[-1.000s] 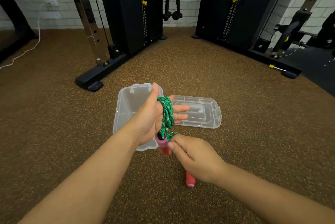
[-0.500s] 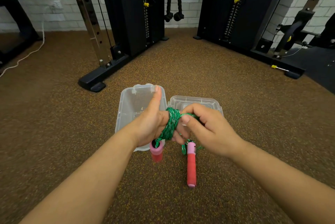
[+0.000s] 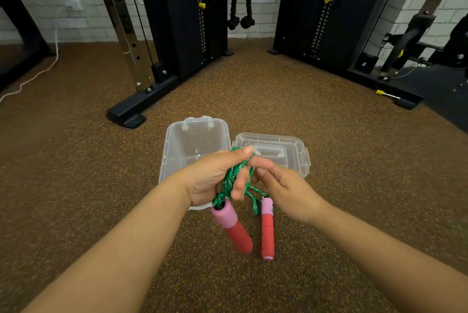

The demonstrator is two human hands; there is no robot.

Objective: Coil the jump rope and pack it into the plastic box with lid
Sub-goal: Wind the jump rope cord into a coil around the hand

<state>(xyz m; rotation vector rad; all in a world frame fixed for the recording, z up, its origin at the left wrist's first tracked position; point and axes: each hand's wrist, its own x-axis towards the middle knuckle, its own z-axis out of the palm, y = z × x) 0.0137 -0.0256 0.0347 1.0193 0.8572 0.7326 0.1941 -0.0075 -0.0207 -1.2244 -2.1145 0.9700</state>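
Green braided cord of the jump rope (image 3: 234,178) sits looped round the left hand (image 3: 215,181), thumb stretched out over the top of the coil, fingers curled through it. Right hand (image 3: 283,186) is tucked in just beside it, fingertips pinching the cord where the coil ends. Two pink-and-red foam handles dangle below the hands: the left handle (image 3: 233,226) tilted, the right handle (image 3: 267,231) hanging almost straight down. Both hands hover over the clear plastic box (image 3: 177,150), which stands open on the speckled brown floor (image 3: 76,186). Its clear lid (image 3: 291,150) lies flat, touching the box's right side. Beyond the box stand black gym machines (image 3: 182,21).
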